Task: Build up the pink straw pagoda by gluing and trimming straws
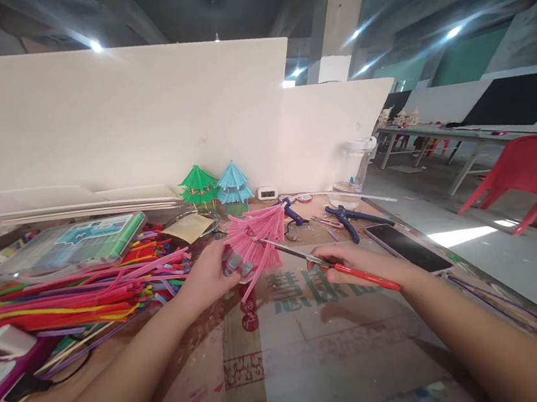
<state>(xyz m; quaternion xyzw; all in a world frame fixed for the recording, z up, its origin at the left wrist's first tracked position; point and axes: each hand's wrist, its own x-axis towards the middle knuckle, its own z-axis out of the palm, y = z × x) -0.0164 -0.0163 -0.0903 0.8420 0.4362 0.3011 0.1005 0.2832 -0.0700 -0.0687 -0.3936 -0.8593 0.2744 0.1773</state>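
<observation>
My left hand point(213, 274) is closed around the lower part of a pink model point(256, 238) with a roof of fringed strips, like a small pagoda, tilted on its side. Grey and pink pieces show at its base by my fingers; the rest of the base is hidden. In my right hand point(348, 257) are red-handled scissors point(299, 252), seen nearly edge-on. Their thin metal tip reaches into the pink strips; whether the blades are apart, I cannot tell. One longer pink strip hangs below the model.
A green model point(198, 185) and a blue model point(233, 182) stand by the white partition. Bundled pipe cleaners point(75, 303) and a plastic case point(73, 248) lie left. Rightward are blue pliers point(346, 221), a glue gun point(294, 211), a phone point(409, 247) and a clear jug point(353, 171).
</observation>
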